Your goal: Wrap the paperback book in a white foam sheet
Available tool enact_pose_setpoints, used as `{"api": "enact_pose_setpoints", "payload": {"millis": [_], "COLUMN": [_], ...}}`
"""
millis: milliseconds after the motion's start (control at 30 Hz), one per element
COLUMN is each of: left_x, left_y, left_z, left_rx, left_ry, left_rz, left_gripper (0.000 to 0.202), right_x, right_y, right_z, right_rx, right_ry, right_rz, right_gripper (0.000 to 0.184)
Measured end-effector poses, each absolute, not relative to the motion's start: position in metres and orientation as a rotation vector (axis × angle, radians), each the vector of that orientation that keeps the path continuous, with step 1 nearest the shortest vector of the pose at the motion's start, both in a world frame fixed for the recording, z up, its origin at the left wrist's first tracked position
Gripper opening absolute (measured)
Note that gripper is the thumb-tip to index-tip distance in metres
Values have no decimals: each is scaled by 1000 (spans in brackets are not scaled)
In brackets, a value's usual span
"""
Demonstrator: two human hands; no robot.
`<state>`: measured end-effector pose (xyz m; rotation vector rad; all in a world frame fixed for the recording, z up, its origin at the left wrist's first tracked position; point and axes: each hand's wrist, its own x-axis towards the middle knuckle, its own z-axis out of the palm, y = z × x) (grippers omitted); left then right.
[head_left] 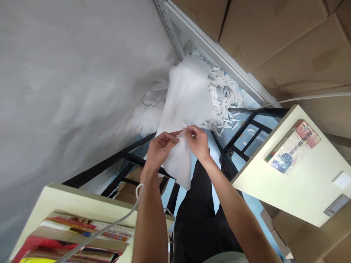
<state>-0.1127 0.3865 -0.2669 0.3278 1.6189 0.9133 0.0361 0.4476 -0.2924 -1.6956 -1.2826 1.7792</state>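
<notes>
My left hand [160, 148] and my right hand [197, 140] meet in the middle of the view, both pinched on a sheet of thin white fabric [186, 98]. The sheet runs up and away from my fingers toward a heap of white material, and a flap of it [179, 164] hangs down below my hands over my black trousers [197, 215]. The fingertips of both hands are close together on the sheet's edge. A white cord [131, 208] loops around my left wrist.
A large white sheet [68, 91] fills the left. Several small white offcuts [223, 106] lie on the blue floor. A black metal frame [241, 135] stands beneath. Cream boxes [307, 171] sit right and lower left [71, 204]; cardboard cartons [274, 33] stack on a shelf.
</notes>
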Motion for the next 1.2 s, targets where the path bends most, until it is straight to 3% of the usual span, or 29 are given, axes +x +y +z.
{"api": "enact_pose_setpoints", "payload": {"millis": [267, 300, 400, 467, 533, 633, 700, 767, 967, 1200], "left_x": [-119, -119, -116, -108, -95, -65, -40, -10, 100, 210], "left_y": [388, 388, 389, 391, 393, 402, 411, 422, 446, 448], "left_z": [-232, -225, -200, -184, -170, -154, -147, -139, -122, -143], "left_rx": [118, 78, -26, -47, -35, 3, 73, 174, 364, 664], "left_ry": [1528, 1481, 1379, 1387, 1389, 1275, 1195, 1165, 1226, 1278], "left_rz": [885, 892, 949, 1004, 1008, 911, 845, 787, 687, 515], "left_gripper": [31, 30, 29, 30, 30, 30, 31, 34, 39, 59], "right_x": [57, 65, 91, 110, 127, 151, 169, 193, 306, 465], "right_y": [441, 441, 444, 447, 449, 445, 438, 430, 411, 377], "right_z": [-260, -259, -257, -252, -239, -209, -188, -171, -146, -136], "right_rx": [-1537, -1519, -1509, -1404, -1212, -1005, -1046, -1189, -1570, -1980], "right_ry": [-1412, -1400, -1306, -1217, -1139, -1057, -1001, -938, -787, -815], "right_rz": [1723, 1758, 1937, 2107, 2259, 2375, 2348, 2238, 1766, 1145], "right_gripper": [47, 56, 107, 123, 120, 93, 71, 61, 55, 54]}}
